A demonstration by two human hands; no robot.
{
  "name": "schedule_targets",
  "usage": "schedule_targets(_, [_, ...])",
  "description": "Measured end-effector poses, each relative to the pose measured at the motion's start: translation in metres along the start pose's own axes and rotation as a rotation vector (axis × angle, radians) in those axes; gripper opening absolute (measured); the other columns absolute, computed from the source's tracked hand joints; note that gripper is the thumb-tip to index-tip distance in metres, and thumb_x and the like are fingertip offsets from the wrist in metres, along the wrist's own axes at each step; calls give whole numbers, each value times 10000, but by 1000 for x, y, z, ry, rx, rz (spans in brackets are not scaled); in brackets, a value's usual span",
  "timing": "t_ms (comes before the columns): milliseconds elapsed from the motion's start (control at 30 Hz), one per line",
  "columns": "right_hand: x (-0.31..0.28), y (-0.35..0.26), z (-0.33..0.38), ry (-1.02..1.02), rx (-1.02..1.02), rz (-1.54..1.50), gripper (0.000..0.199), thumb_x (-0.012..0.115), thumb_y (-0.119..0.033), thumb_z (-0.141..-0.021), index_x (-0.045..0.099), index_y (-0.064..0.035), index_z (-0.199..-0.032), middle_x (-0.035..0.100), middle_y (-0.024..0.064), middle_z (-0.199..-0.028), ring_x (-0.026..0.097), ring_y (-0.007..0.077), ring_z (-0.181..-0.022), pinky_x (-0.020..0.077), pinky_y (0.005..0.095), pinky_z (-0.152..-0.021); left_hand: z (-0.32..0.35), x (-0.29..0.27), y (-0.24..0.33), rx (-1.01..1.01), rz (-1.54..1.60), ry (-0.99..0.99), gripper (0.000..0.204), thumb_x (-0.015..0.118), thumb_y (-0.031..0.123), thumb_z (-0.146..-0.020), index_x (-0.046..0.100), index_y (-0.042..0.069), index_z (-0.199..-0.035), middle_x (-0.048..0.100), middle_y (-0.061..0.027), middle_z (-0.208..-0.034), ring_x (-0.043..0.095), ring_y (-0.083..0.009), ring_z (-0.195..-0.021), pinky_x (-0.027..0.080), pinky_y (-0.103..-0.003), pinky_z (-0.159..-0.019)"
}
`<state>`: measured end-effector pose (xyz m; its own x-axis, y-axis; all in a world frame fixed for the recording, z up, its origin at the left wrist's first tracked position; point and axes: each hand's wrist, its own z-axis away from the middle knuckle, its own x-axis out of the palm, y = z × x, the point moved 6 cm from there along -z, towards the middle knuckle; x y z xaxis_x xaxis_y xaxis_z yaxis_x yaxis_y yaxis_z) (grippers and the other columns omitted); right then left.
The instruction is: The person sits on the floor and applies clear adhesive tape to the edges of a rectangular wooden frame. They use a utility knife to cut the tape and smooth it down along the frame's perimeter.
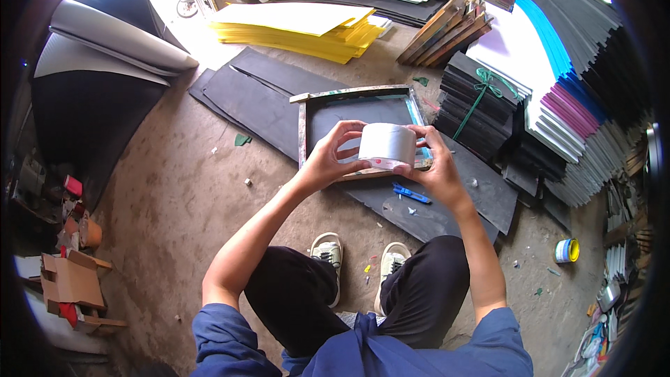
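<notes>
The roll (387, 142) sits raised between left fingers (354, 166) and right fingers (409, 172), both curled round it and gripping opposite sides. Beyond them lies the frame (303, 132); below the right ones, the knife (410, 193). The roll looks light, stiff, hardly fragile; its smooth side may slip, so opposed side holds suit.

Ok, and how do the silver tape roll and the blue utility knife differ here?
Pose: the silver tape roll is held up between the left hand and right hand, while the blue utility knife lies on a black sheet.
Shape: the roll is broad and cylindrical; the knife is long and slim.
Colour: the roll is silver-grey, the knife bright blue.
Shared: both are in front of the person.
</notes>
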<state>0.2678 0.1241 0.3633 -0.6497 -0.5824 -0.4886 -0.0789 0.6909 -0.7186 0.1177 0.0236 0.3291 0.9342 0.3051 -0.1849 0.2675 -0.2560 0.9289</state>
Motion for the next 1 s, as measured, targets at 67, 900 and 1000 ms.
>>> schedule_targets(67, [0,11,2,8,28,-19,588,762,-340,-641,506,-21,-1064,529,93,-981,538,219,-912,457,336,-774,1,1,0,34,-30,-9,594,723,88,-695,391,61,-1187,449,-69,-1180,452,-180,-1120,417,-363,-950])
schedule_targets(900, [-5,-4,2,104,-94,239,513,759,-146,-595,476,-22,-1005,498,112,-962,478,271,-937,409,371,-829,1,0,57,359,-359,205,266,665,106,-731,569,53,-973,566,-81,-1086,544,-200,-1001,476,-348,-832])
schedule_targets(1000, [-3,-6,3,74,-186,226,534,750,-43,-547,454,-35,-991,480,111,-976,463,286,-949,403,381,-841,-3,2,46,182,-93,229,364,636,125,-764,516,28,-1094,525,-93,-1149,462,-211,-1132,360,-391,-982])
